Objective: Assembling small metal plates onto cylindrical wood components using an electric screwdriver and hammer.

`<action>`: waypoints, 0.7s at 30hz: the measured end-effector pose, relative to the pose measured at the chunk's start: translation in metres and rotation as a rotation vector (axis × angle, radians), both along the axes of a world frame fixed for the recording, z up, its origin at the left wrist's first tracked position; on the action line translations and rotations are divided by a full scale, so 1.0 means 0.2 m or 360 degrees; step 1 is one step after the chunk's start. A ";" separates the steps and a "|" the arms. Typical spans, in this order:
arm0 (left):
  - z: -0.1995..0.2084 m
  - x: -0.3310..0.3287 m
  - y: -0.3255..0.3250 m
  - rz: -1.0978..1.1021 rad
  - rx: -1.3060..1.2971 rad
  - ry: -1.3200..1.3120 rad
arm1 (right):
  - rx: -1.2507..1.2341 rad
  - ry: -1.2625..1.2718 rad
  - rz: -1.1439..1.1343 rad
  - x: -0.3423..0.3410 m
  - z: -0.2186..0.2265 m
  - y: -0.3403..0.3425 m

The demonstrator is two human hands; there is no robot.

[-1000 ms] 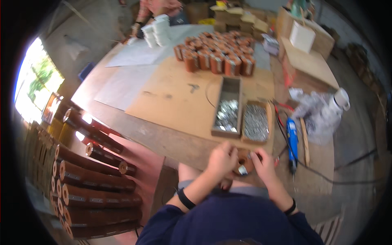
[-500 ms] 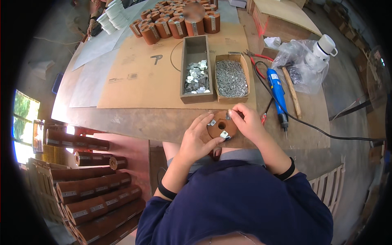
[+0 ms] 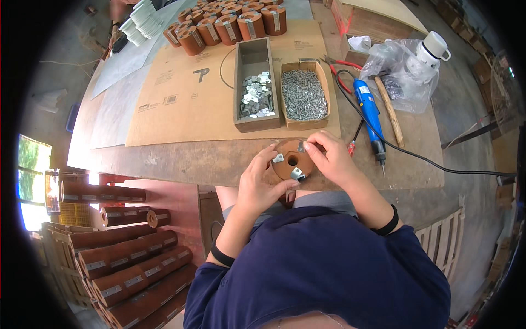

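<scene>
At the table's near edge a brown round block [image 3: 283, 170] with a center hole lies with its flat face up. Small bent metal tabs [image 3: 296, 174] sit around its rim. My left hand [image 3: 256, 178] is wrapped round the block's left side, its thumb at the near edge by one tab. The fingers of my right hand [image 3: 330, 156] are closed in a pinch on another metal tab [image 3: 301, 146] at the far right of the rim. Just beyond stand a grey tray [image 3: 257, 125] of loose metal tabs and a cardboard box [image 3: 308, 125] full of screws.
To the right lie a blue electric screwdriver [image 3: 370, 112] with a black cable, a wooden handle [image 3: 390, 112], red-handled pliers [image 3: 339, 77] and a plastic bag [image 3: 402, 71] by a white flask [image 3: 433, 49]. Brown cylinders [image 3: 227, 28] crowd the far side; long ones [image 3: 129, 247] are stacked lower left.
The view has shifted slightly, so the table things sit a little higher and further left. Both hands keep their places on the block and the tab.
</scene>
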State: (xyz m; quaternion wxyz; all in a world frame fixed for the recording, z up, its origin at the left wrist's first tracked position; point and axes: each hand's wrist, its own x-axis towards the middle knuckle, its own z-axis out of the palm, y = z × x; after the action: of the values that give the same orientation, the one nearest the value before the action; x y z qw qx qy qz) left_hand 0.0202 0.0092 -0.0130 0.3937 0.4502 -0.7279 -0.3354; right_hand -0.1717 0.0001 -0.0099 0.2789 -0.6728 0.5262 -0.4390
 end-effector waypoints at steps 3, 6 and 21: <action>0.01 0.00 0.01 -0.0008 -0.0097 -0.0074 | 0.0026 -0.0085 -0.0020 0.01 -0.01 0.00; 0.05 -0.02 0.01 -0.0051 -0.0271 -0.0082 | -0.0014 -0.0233 -0.0073 0.02 -0.01 0.01; 0.04 -0.05 0.05 -0.0025 -0.0841 -0.0398 | -0.0042 -0.0153 0.0004 0.00 -0.02 0.04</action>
State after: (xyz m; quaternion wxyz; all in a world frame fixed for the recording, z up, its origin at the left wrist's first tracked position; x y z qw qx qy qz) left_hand 0.0107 0.0190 -0.0048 0.4020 0.3642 -0.8364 -0.0792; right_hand -0.1723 0.0081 -0.0134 0.2956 -0.6552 0.5054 -0.4774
